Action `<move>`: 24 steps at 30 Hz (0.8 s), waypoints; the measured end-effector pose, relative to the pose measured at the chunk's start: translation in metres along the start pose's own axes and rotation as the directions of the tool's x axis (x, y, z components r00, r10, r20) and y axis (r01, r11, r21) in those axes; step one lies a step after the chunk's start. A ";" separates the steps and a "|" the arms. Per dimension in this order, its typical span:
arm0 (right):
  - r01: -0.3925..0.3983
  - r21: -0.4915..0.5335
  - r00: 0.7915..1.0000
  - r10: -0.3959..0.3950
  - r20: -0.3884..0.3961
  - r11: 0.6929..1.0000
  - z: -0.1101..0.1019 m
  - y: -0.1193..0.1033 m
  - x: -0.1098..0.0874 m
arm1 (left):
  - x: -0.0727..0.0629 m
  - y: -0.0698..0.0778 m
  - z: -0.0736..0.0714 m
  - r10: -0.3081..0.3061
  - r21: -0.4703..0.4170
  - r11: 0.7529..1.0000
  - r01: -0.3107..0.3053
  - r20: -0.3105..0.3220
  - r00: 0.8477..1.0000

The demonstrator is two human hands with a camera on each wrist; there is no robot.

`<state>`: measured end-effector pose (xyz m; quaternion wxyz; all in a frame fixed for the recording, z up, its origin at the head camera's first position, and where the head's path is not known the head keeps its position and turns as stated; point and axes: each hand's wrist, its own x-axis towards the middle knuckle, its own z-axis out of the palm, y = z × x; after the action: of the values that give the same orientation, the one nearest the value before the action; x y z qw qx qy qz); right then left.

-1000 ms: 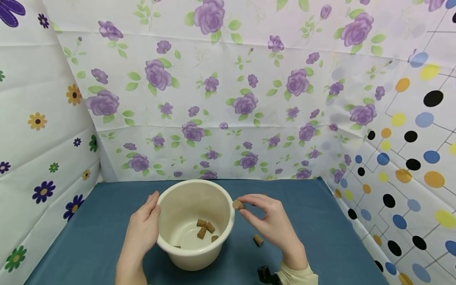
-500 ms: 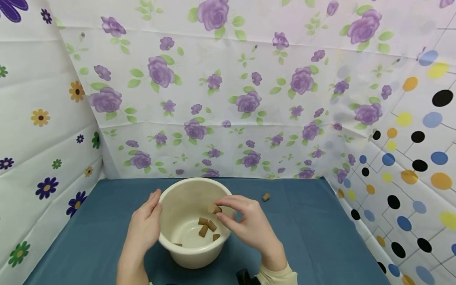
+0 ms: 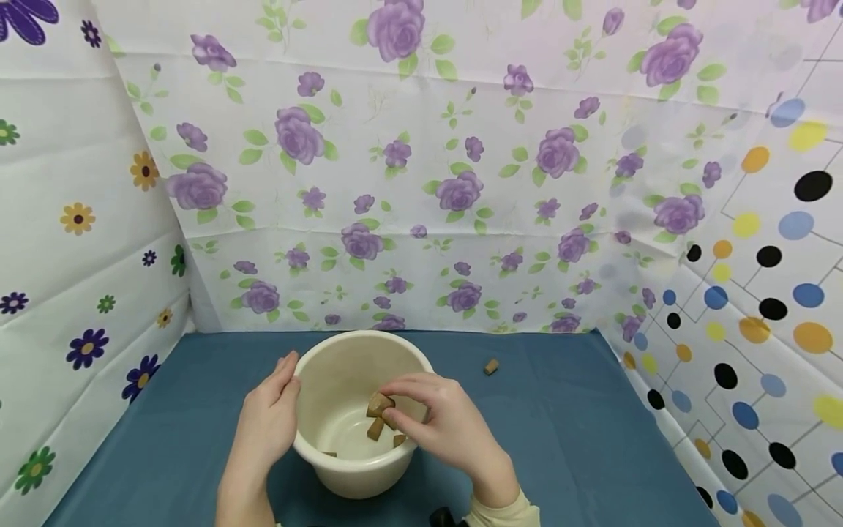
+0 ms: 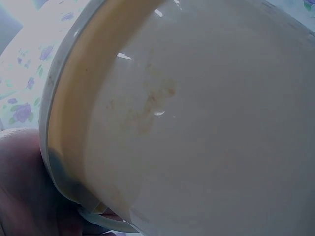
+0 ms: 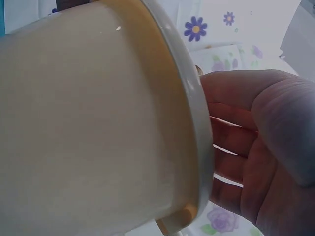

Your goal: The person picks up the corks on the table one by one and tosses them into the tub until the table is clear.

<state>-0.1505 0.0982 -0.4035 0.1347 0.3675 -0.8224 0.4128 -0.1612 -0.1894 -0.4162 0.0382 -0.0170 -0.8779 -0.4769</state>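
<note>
A cream plastic bucket point(image 3: 352, 479) stands on the blue cloth. My left hand point(image 3: 266, 417) grips it by the left side of its rim; in the left wrist view that hand point(image 4: 22, 182) is at the rim beside a small handle loop point(image 4: 106, 223). Between thumb and fingertips, my right hand point(image 3: 448, 424) pinches a brown cork point(image 3: 380, 405) inside the mouth of the bucket. Several more corks point(image 3: 375, 429) lie on the bucket's bottom, partly covered by the right hand. The right wrist view shows this hand point(image 5: 246, 142) reaching over the rim, its fingertips hidden.
Another cork point(image 3: 491, 367) lies on the blue cloth point(image 3: 579, 439), right of the bucket. Behind is a curtain with purple roses point(image 3: 408, 183); patterned sheets hang on both sides. A black object point(image 3: 444, 517) shows by the right sleeve.
From outside the right rim, my right hand has carried the cork leftward over the bucket and then lower inside it. The left hand has stayed at the rim.
</note>
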 end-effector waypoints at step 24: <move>0.011 -0.039 1.000 -0.010 0.030 0.999 0.003 0.000 0.001 | 0.000 0.000 0.002 0.006 0.008 1.000 -0.006 -0.009 1.000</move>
<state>-0.1515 0.0953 -0.4048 0.1317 0.3750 -0.8305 0.3903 -0.1610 -0.1882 -0.4171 0.0436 -0.0172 -0.8796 -0.4734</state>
